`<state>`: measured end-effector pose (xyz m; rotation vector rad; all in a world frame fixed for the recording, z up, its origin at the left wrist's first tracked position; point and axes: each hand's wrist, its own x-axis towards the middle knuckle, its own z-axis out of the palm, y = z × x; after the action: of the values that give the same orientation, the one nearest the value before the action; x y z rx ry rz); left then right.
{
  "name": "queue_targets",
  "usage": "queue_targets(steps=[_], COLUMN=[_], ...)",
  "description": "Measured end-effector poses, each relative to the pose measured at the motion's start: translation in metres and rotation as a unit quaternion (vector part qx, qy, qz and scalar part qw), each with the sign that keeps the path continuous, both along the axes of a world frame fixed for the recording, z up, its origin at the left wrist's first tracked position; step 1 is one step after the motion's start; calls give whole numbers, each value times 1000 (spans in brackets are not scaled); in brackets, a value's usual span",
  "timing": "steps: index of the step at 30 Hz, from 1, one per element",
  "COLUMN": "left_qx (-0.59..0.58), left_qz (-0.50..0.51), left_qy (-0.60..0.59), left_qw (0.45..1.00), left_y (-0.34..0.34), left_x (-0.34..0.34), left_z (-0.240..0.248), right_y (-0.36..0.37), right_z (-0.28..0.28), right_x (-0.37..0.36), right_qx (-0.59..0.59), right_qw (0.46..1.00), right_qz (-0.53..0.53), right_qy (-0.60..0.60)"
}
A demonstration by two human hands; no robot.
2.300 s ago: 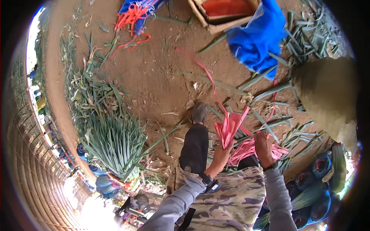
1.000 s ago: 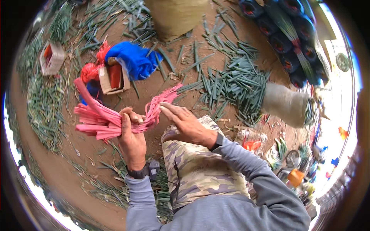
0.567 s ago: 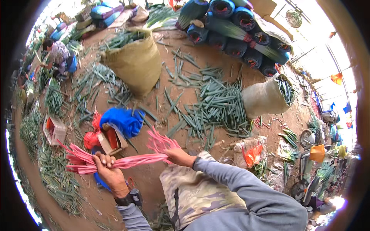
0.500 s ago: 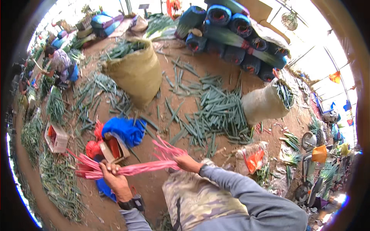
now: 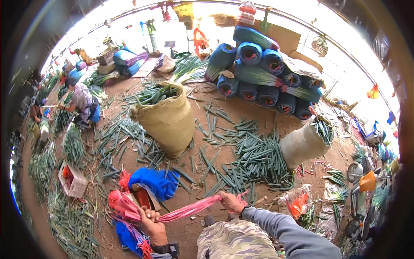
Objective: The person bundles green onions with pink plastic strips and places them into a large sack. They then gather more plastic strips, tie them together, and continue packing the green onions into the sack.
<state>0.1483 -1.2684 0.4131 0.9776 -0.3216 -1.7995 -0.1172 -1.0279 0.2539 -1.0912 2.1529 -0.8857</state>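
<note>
Holding pink strips [image 5: 189, 211], left hand [image 5: 152, 224] (dark wristband [image 5: 161, 249]) clamped round them, right hand [image 5: 232, 202] likewise, fingers closed.

pink strips [image 5: 189, 210] stretched between left grip [image 5: 152, 224] and right grip [image 5: 231, 203].

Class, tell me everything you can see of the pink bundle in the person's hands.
The pink bundle is many thin, flat strips that look like plastic. The left hand grips it near one end, where a fuller tuft fans out leftward; the right hand holds it near the other, with loose strands showing beyond. Between the hands it runs narrow and fairly straight, rising rightward in the picture.
</note>
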Motion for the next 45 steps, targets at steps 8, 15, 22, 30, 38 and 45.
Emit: queue_targets(steps=[8,15,22,30,38,45], left_qx=[32,72,102,130,98,85], left_qz=[-15,-7,37,-15,24,57], left_qy=[-49,-63,-95,-121,-136,-143], left_qw=[998,995,990,984,986,984], left_y=[-47,-64,-65,-88,-91,-82], left_x=[37,45,98,86,100,124], left_z=[-32,-56,-101,-98,-124,-158], right_y=[-11,-13,-28,-2,-26,-13], right_z=[22,2,-3,-27,21,7], right_x=[-22,39,12,-3,28,28], right_qx=[32,-56,79,51,39,86], right_qw=[979,961,976,952,968,979], right_qz=[202,271,195,291,239,158], right_qy=[20,2,51,76,65,100])
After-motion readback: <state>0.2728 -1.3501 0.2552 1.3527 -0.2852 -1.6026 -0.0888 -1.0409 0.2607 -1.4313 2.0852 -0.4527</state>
